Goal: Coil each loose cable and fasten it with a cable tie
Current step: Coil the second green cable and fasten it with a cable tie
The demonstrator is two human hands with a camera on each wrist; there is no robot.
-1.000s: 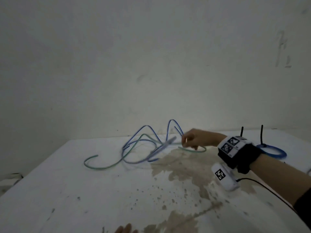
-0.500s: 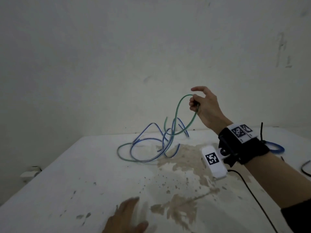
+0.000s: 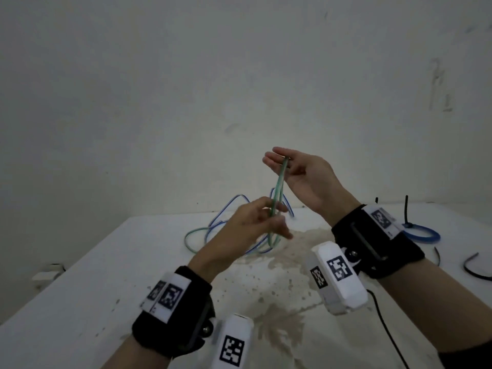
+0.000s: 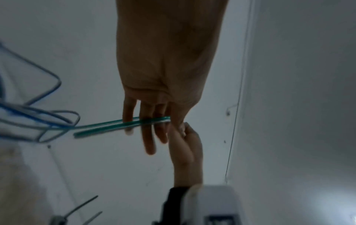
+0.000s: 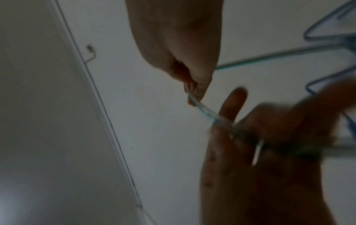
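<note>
A long green and blue cable (image 3: 226, 230) lies in loose loops at the far middle of the white table (image 3: 106, 262). One green stretch (image 3: 279, 185) rises from the loops into the air. My right hand (image 3: 285, 162) is raised with the palm toward me and pinches the cable's end between thumb and fingers. Lower down, my left hand (image 3: 269, 214) holds the same stretch, which runs across its fingers (image 4: 148, 126). In the right wrist view my right hand (image 5: 194, 94) pinches the cable, and the left hand (image 5: 231, 126) is blurred.
A blue cable (image 3: 423, 233), coiled and bound with a black tie, lies at the table's far right. Loose black cable ties (image 3: 476, 270) lie near the right edge. A brown stain (image 3: 279, 302) covers the table's middle. A wall stands close behind the table.
My right hand lifted the cable's end off the table and turned palm toward me. My left hand rose from the table's near edge and took hold of the cable below it.
</note>
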